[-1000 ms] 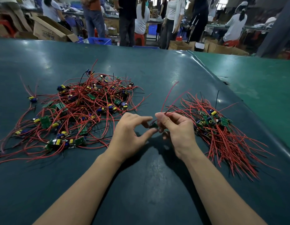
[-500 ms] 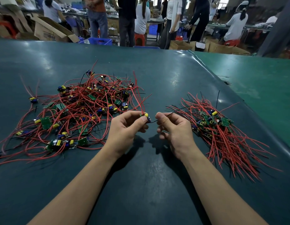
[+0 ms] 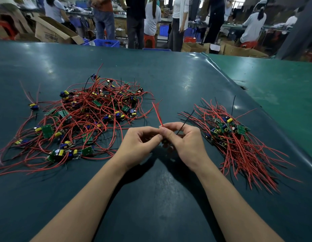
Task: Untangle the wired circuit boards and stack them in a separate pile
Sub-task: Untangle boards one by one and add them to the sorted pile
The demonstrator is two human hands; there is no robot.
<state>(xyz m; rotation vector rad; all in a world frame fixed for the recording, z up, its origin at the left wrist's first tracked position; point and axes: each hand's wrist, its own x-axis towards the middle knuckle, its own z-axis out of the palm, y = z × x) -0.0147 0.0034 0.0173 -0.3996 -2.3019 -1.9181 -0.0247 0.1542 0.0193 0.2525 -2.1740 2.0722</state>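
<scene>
Both hands, left hand [image 3: 139,144] and right hand [image 3: 183,142], pinch one wired board [image 3: 164,140] between the tangled heap [image 3: 88,117] and neat pile [image 3: 228,131]; straightening its wires [image 3: 157,113] seems underway, then laying it rightward.

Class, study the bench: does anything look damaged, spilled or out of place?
Nothing stands out. The tangled pile lies left, the sorted pile right, and both hands, left hand and right hand, pinch one wired board between them.
</scene>
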